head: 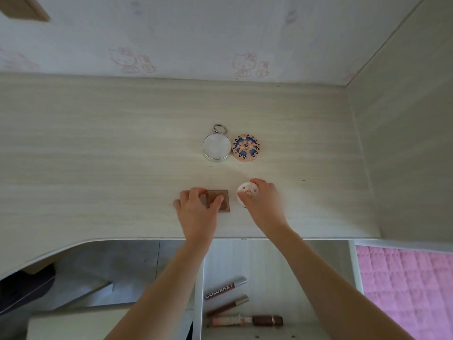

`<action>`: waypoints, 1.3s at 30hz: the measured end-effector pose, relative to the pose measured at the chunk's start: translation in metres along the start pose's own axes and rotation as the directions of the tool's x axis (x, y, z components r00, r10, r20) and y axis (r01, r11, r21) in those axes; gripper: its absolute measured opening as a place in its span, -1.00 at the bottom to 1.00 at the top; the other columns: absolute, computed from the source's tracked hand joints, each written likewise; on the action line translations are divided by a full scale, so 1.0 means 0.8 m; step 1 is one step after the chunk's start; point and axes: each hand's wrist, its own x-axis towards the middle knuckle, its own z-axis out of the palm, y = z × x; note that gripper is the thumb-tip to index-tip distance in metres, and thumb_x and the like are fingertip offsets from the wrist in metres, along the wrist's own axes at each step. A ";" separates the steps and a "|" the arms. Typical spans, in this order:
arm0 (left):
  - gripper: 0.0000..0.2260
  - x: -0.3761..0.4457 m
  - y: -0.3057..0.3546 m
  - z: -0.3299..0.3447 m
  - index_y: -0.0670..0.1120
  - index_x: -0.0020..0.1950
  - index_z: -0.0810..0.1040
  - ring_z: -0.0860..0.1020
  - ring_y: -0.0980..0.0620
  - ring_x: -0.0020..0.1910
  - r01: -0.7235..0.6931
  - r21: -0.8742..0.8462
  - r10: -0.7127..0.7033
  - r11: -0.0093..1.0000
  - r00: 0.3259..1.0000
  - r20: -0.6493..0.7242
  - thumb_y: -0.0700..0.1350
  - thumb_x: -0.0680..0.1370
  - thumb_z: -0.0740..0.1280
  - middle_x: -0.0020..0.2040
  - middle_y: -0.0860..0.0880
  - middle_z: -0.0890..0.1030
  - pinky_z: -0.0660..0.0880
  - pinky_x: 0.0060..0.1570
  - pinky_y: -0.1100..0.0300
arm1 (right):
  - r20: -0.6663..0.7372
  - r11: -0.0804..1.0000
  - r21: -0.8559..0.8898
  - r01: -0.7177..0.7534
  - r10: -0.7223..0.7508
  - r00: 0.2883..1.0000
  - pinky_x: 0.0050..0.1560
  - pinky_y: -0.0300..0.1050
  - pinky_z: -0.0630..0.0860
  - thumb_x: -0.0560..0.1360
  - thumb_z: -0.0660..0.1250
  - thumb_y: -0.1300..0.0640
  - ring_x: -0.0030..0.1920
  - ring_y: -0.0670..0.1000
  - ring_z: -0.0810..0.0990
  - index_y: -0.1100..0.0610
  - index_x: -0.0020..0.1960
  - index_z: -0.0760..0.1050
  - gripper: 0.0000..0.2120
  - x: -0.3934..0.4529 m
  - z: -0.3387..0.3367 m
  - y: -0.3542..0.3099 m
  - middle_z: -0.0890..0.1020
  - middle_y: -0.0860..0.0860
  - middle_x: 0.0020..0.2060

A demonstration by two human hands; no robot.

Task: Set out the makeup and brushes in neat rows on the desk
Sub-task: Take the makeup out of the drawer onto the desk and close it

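Left hand (198,207) curled on square brown compact (219,200), fingertips pinching its edges, compact flat on table (98,155). Right hand (263,202) gripping round white compact (247,192) from right side, just beside square one. Behind them, well apart: silver round compact with ring (217,147) touching pink-and-blue patterned round compact (246,148). Open drawer (269,261) below table edge: three lip-gloss tubes (226,288), lying roughly parallel. Pink quilt (407,285) at right.
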 end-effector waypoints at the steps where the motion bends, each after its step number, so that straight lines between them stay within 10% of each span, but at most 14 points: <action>1: -0.62 0.001 0.000 0.000 -0.11 0.10 0.56 0.33 -0.10 0.04 0.011 0.029 -0.010 1.000 1.000 -0.021 0.06 0.39 0.49 0.08 -0.09 0.47 0.37 0.11 0.03 | 0.016 1.000 -0.011 0.003 -0.002 1.000 0.10 -0.09 0.48 0.45 0.39 -0.04 0.13 0.08 0.46 0.06 0.29 0.42 -0.55 0.001 -0.001 0.001 0.44 0.05 0.14; 14: -0.66 0.002 0.002 0.000 -0.06 0.27 0.54 0.36 -0.16 0.13 -0.056 0.076 0.057 0.996 0.998 -0.019 -0.02 0.51 0.39 0.23 -0.13 0.40 0.37 0.16 -0.01 | 0.054 0.989 -0.113 0.090 -0.085 0.995 0.13 -0.21 0.31 0.49 0.36 -0.05 0.22 0.06 0.33 0.10 0.31 0.44 -0.55 0.005 -0.003 0.011 0.43 0.04 0.22; 23: -0.44 -0.035 -0.023 -0.003 -0.18 0.48 0.29 0.25 -0.14 0.46 -0.639 0.288 0.613 0.713 0.768 0.187 -0.23 0.50 0.34 0.47 -0.12 0.31 0.30 0.40 -0.04 | 0.053 0.778 -0.461 0.426 -0.456 0.889 0.25 0.10 0.49 0.49 0.39 0.15 0.43 0.22 0.28 0.12 0.45 0.31 -0.44 -0.043 0.000 0.017 0.31 0.15 0.43; 29: -0.46 -0.043 -0.031 0.007 -0.23 0.51 0.18 0.13 -0.14 0.52 -0.630 0.380 0.539 0.677 0.776 0.327 -0.14 0.58 0.25 0.53 -0.15 0.19 0.29 0.40 -0.09 | 0.090 0.773 -0.467 0.430 -0.443 0.892 0.17 0.11 0.54 0.26 0.37 0.59 0.45 0.25 0.25 0.07 0.43 0.32 -0.17 -0.044 0.009 0.025 0.27 0.15 0.46; 39: -0.46 -0.001 -0.009 0.016 -0.17 0.56 -0.05 -0.13 -0.06 0.55 -0.611 0.453 0.443 0.649 0.788 0.428 0.00 0.66 0.05 0.57 -0.07 -0.06 0.06 0.50 0.01 | 0.078 0.811 -0.429 0.398 -0.406 0.911 0.18 0.10 0.52 0.43 0.28 0.48 0.35 0.22 0.33 0.09 0.42 0.34 -0.38 -0.007 0.006 0.002 0.27 0.16 0.44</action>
